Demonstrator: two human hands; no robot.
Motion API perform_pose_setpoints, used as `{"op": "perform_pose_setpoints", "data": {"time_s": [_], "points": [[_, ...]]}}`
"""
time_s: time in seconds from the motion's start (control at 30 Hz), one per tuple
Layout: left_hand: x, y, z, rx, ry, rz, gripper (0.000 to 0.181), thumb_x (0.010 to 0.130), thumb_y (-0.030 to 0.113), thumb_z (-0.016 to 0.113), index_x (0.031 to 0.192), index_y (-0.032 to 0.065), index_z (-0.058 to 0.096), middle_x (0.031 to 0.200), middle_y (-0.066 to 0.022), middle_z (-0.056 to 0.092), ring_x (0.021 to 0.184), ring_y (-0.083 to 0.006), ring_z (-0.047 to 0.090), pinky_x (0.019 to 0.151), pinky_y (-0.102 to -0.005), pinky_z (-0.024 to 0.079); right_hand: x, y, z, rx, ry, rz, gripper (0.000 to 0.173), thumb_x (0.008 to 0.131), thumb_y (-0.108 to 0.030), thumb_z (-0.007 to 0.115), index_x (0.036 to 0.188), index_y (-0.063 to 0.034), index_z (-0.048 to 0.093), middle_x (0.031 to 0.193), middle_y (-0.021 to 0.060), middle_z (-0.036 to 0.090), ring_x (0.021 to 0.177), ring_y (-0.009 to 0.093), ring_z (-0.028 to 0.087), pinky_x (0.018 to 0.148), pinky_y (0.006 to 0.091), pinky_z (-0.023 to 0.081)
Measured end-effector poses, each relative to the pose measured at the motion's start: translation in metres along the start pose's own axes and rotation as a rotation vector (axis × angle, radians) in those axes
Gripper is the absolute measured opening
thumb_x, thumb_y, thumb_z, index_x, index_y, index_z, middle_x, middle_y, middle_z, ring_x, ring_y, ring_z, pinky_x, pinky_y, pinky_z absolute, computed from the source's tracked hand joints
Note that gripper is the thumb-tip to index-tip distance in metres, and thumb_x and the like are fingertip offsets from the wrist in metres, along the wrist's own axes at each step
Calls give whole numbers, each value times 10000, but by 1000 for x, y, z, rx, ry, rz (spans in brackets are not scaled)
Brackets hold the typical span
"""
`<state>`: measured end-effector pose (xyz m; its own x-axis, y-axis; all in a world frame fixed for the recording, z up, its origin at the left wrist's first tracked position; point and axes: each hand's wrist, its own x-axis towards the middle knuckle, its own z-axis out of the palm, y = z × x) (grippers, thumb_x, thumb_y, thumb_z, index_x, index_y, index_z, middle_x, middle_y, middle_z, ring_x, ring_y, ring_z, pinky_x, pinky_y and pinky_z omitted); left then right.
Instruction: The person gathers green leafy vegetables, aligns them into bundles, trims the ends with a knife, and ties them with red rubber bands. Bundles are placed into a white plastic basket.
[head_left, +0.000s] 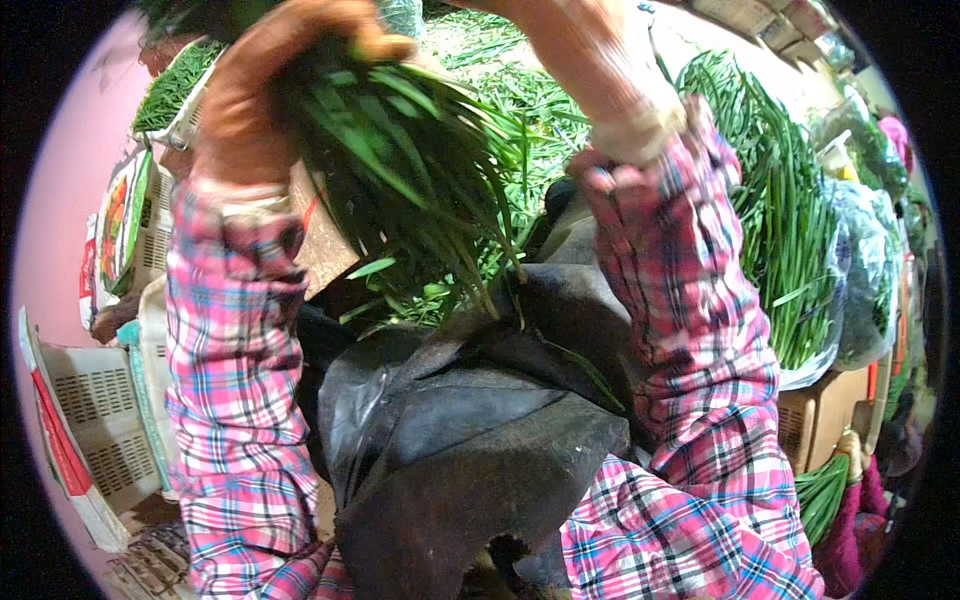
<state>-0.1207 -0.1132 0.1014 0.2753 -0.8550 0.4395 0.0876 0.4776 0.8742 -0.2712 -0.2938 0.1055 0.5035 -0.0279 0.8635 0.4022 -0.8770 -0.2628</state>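
Note:
My left hand (300, 67) is shut on a thick bunch of long green leafy stalks (405, 157), perhaps garlic chives. The bunch hangs blurred over my lap, its ends spread toward a dark apron (480, 442). My right forearm reaches up past the top edge of the picture, so the right hand is out of view. Beyond the bunch, loose cut green leaves (517, 82) lie scattered on the floor. A few loose leaves rest on the apron.
At right, a large heap of long green stalks (780, 217) lies beside a clear plastic bag (862, 277). Plastic crates (97, 420) stand at left near a pink wall. A basket of greens (176, 90) is at upper left. Another person's hand (851, 450) holds greens at lower right.

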Motion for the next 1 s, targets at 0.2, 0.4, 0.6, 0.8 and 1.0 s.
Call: {"op": "perform_pose_setpoints", "data": {"time_s": [0.2,0.4,0.6,0.8,1.0], "points": [[-56,41,-43,-426,374,268,132,784,69,603,907,66,557,703,13,489,675,-118,472,855,-352,405,-91,-18,-25,628,-12,860,273,904,-189,497,1052,16,600,995,99,628,903,164,614,824,279,478],[-92,67,-66,-572,457,272,130,753,47,625,873,56,574,605,56,416,613,-118,414,804,-330,379,-122,-33,1,531,-443,900,334,898,-289,492,1039,-4,593,932,108,630,894,218,602,805,313,462],[-91,64,-57,-573,411,260,53,790,72,587,836,54,569,600,58,382,592,-102,382,763,-303,359,-129,-32,69,747,-414,682,400,889,-372,470,1104,-51,573,1053,146,606,1018,302,553,848,349,446],[-81,43,-41,-501,308,222,87,828,81,551,890,30,583,604,48,395,577,-110,369,725,-304,353,-95,-44,127,500,-383,871,396,814,-345,560,1016,-5,580,929,203,623,886,319,604,763,364,465],[-97,65,-60,-577,441,287,92,795,75,584,877,33,589,599,41,407,600,-121,378,744,-306,354,-150,-5,73,251,-189,1049,286,824,-224,563,1035,-31,576,799,197,615,751,314,614,691,383,473]]}}
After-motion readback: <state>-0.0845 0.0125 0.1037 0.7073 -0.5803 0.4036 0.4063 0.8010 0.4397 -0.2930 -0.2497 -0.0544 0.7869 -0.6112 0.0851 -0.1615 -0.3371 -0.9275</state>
